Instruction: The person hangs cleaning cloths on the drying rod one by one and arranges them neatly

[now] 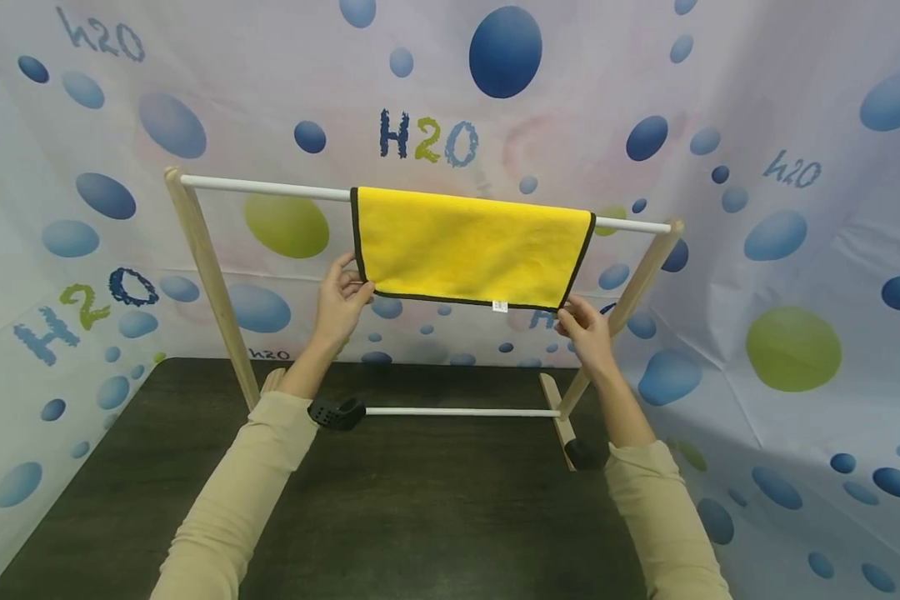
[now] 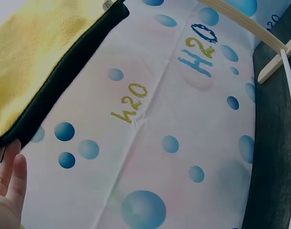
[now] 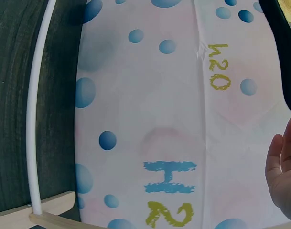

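Note:
A yellow cloth (image 1: 472,250) with black edging hangs over the white top rail (image 1: 270,187) of a wooden rack. Its lower left corner is pinched by my left hand (image 1: 339,304), thumb in front and fingers behind. At the lower right corner, my right hand (image 1: 587,329) pinches the edging. A small white tag (image 1: 500,306) sticks out from the bottom hem. The left wrist view has the black-edged cloth (image 2: 35,57) running up from the fingertips (image 2: 14,148). In the right wrist view the hand (image 3: 286,171) is partly cut off below the dark hem (image 3: 284,62).
The rack's wooden posts (image 1: 213,283) stand on a dark table (image 1: 435,500), joined low down by a white bar (image 1: 457,412). A printed curtain (image 1: 607,67) with blue and green dots surrounds the table at the back and sides.

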A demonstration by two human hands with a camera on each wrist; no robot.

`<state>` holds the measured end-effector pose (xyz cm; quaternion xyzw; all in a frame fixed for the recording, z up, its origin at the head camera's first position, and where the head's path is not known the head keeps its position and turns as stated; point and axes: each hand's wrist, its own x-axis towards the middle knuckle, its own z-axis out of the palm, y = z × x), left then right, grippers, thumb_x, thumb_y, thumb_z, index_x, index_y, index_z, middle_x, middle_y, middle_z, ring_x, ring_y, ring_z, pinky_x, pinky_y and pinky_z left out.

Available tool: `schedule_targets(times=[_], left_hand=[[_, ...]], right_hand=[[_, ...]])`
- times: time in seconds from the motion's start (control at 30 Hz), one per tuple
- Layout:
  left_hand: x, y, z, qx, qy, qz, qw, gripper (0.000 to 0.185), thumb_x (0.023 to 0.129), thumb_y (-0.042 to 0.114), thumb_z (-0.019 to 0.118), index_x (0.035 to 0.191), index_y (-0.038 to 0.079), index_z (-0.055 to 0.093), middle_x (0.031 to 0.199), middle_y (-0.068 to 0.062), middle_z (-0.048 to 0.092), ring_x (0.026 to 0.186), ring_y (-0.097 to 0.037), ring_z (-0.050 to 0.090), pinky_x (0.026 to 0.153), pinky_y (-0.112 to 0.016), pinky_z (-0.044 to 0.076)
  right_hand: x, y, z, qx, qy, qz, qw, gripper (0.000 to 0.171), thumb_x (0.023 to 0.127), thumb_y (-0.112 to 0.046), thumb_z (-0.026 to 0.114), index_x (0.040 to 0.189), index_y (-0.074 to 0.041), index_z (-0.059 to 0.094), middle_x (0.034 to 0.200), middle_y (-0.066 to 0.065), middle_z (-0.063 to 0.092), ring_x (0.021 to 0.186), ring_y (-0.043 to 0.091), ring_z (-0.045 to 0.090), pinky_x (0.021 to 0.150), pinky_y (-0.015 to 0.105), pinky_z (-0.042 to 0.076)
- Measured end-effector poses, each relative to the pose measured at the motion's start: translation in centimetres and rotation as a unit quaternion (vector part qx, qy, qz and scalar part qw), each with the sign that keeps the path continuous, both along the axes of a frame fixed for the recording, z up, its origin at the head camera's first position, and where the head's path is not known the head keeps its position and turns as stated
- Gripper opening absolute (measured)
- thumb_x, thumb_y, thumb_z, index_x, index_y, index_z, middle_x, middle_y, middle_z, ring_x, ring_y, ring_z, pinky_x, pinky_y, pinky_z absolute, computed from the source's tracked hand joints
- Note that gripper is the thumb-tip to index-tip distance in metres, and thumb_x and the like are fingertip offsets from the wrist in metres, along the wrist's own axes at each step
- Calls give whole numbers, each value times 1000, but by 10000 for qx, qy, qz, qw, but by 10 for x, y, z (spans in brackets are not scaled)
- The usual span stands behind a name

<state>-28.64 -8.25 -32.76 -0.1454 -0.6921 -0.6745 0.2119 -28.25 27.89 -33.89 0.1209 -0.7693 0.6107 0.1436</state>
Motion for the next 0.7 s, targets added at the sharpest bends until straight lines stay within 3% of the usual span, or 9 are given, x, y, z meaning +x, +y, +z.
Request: schedule_targets(times=[0.2, 0.33, 0.47, 0.57, 0.7], left_hand=[[3, -4, -9, 5, -196, -44, 9998, 54, 92, 1, 53, 142, 4, 34, 91, 5, 57, 73, 1, 61, 69, -12, 51], [8, -10, -20, -211, -158, -120, 9996, 54, 93, 2, 51, 143, 4, 32, 101, -16, 61, 75, 4, 61, 71, -11, 51], [17, -19, -32, -440, -260, -388, 9979, 56, 94, 3, 49, 145, 4, 27, 117, -32, 55, 81, 8, 60, 75, -11, 50], [26, -29, -42, -632, -354, -478, 9962, 57, 95, 6, 51, 146, 5, 26, 115, -16, 61, 88, 8, 59, 79, -10, 49], [36, -44, -53, -949, -303, -471, 9939, 58, 94, 9, 53, 146, 8, 27, 105, 18, 60, 95, 8, 58, 83, -7, 46]], right_hand=[[7, 9, -11, -229, -159, -16, 9996, 41, 98, -13, 45, 135, 5, 42, 81, -19, 58, 75, -1, 58, 73, 10, 51], [12, 12, -18, -471, -364, -99, 9982, 26, 98, -14, 46, 122, -8, 52, 79, -16, 59, 72, -1, 57, 72, 11, 52], [17, 15, -26, -600, -523, -226, 9966, 8, 98, -14, 47, 102, -16, 53, 76, -18, 61, 70, -2, 57, 72, 11, 52], [21, 18, -31, -522, -599, -194, 9967, 12, 98, -15, 47, 108, -11, 52, 76, -19, 61, 71, -2, 57, 72, 11, 52], [28, 20, -36, -126, -617, 24, 9980, 40, 99, -19, 46, 133, 2, 44, 81, -19, 61, 75, -2, 57, 73, 11, 51]])
